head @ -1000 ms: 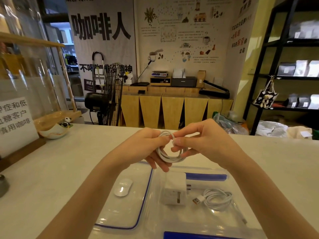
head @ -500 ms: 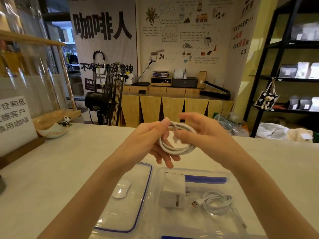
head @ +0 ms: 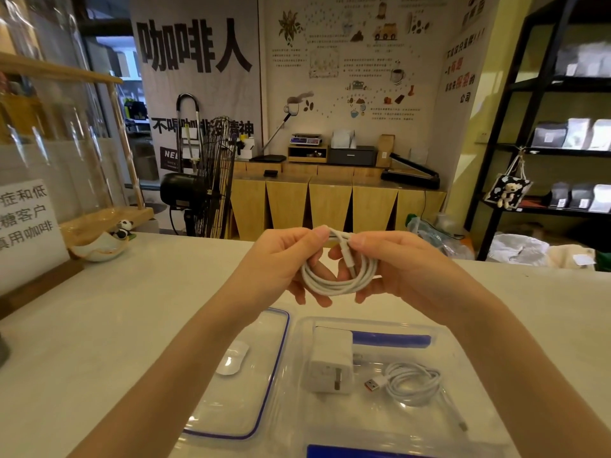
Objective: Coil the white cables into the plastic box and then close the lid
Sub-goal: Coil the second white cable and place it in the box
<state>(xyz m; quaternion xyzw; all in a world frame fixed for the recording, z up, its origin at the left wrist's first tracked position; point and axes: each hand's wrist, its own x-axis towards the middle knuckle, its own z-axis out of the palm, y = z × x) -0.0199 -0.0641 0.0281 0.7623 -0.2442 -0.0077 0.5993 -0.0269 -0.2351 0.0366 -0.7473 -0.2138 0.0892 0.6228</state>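
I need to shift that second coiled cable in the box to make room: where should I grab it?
Pinch the coiled cable across its bundled loops from above. It lies flat on the plastic box floor, right of the charger, so only the top is open. Avoid the orange-tipped plug and the loose tail; pulling those would probably unwind it.

I hold a coiled white cable above the open plastic box, where another coiled cable lies. The clear lid lies flat just left.

Black fan, panda figurine, wooden counter, dark shelving.
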